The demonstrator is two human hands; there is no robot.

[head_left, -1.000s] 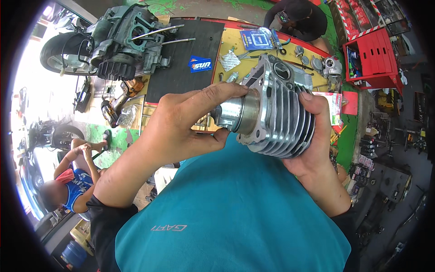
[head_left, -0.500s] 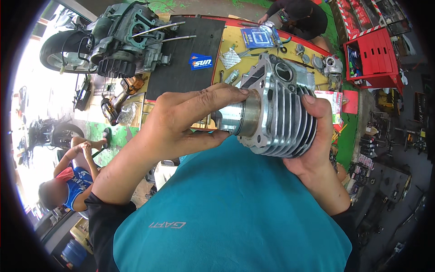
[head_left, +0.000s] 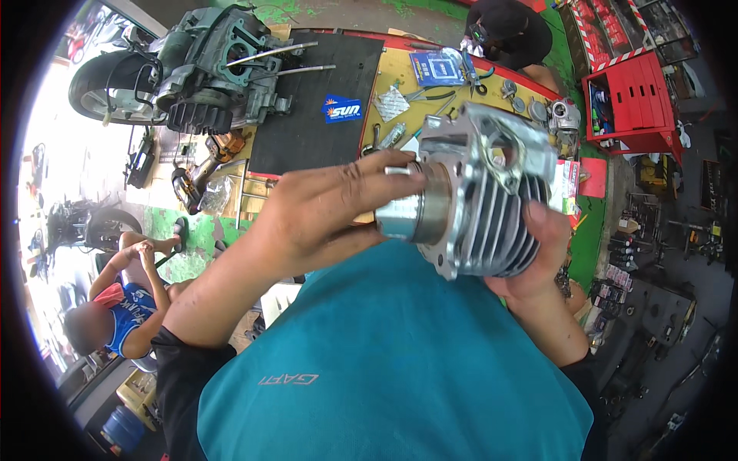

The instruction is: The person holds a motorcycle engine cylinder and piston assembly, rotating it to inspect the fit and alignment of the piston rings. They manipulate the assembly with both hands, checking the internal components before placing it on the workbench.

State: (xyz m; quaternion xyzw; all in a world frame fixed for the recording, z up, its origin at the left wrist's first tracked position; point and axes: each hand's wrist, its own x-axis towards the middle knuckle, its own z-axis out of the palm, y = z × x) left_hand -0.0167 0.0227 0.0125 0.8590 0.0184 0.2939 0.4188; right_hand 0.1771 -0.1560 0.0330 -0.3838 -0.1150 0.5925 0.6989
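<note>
A finned metal engine cylinder [head_left: 492,223] is held up over the front of the bench, its sleeve [head_left: 437,201] facing left. My right hand [head_left: 544,265] grips its finned right side, with the thumb over the fins. A silver piston [head_left: 401,217] sits at the mouth of the sleeve, partly inside as far as I can see. My left hand [head_left: 319,203] is closed around the piston, fingers along its upper side near the sleeve. A small pin-like metal end [head_left: 400,170] shows beside those fingertips. The hand covers part of the piston.
An engine [head_left: 231,65] with two long studs and a wheel stands at far left, beside a black mat [head_left: 307,138]. Pliers [head_left: 430,96] and a blue packet [head_left: 437,67] lie beyond the cylinder. A cordless driver [head_left: 201,169] rests left. A co-worker [head_left: 511,31] crouches across the bench.
The cylinder and piston have shifted slightly right and toward me, and the cylinder has turned a little. Both my hands have moved with them. The co-worker's hand across the bench has drawn back.
</note>
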